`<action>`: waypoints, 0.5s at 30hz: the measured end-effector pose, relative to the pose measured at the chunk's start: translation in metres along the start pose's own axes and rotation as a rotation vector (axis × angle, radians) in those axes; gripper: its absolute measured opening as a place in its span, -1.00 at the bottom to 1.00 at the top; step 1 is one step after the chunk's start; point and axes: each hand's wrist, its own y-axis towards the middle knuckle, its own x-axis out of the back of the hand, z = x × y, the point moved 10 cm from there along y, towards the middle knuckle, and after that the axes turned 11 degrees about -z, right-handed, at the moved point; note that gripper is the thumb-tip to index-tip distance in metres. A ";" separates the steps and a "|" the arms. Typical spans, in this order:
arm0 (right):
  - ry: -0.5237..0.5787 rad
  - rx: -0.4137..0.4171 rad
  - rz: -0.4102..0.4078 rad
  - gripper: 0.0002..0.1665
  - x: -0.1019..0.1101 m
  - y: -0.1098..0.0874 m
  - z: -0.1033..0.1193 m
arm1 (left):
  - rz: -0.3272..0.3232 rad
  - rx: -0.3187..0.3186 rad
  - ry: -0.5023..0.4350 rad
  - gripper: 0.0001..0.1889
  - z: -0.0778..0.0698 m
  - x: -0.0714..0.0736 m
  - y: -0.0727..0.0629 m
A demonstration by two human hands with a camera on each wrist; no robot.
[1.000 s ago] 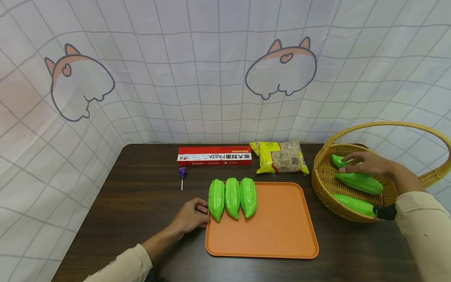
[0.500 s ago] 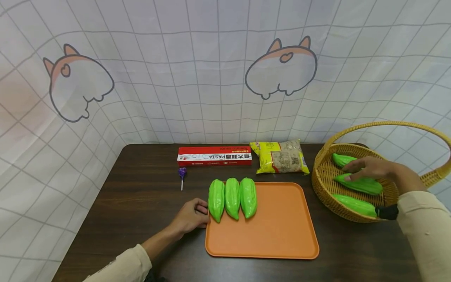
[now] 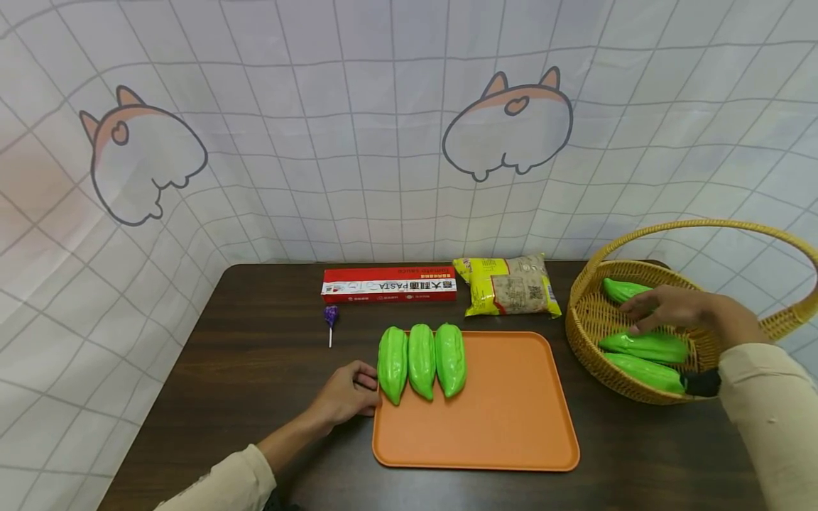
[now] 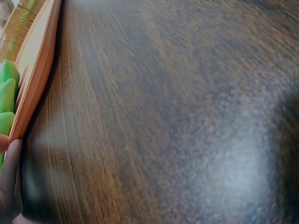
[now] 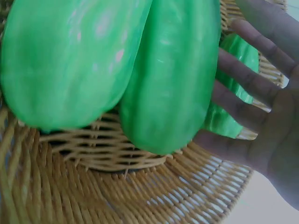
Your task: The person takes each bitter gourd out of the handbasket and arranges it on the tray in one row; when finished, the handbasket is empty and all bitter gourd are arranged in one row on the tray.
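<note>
In the head view, my left hand (image 3: 346,392) pinches the left rim of an orange tray (image 3: 498,419), one finger over the edge and another outside it. Three green ridged gourds (image 3: 421,360) lie side by side at the tray's upper left. My right hand (image 3: 674,306) is inside a wicker basket (image 3: 584,348) at the right. Its fingers are spread, their tips against or beside the middle gourd (image 5: 173,79) in the right wrist view. A near gourd (image 5: 70,60) lies along that one; a far gourd (image 5: 236,84) shows partly behind my fingers.
Behind the tray stand a red pasta box (image 3: 390,284) and a yellow bag (image 3: 511,285). A purple lollipop (image 3: 330,316) lies left of them. The basket's tall handle (image 3: 709,223) arches over my right arm. A white grid-patterned cloth (image 3: 358,128) hangs behind the table.
The middle gourd in the basket has shifted toward the near one, and its gap to the far gourd has widened. My right hand has moved slightly; the left hand and tray stay put.
</note>
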 end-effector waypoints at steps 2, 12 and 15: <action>0.014 -0.030 0.034 -0.09 -0.002 -0.003 -0.003 | 0.001 0.000 0.000 -0.49 0.000 0.000 0.000; 0.092 -0.145 0.149 -0.06 -0.014 -0.011 -0.019 | -0.005 0.001 0.009 -0.50 -0.001 0.000 0.000; 0.083 -0.152 0.154 -0.06 -0.014 -0.011 -0.021 | -0.004 0.000 0.011 -0.50 -0.001 0.000 0.000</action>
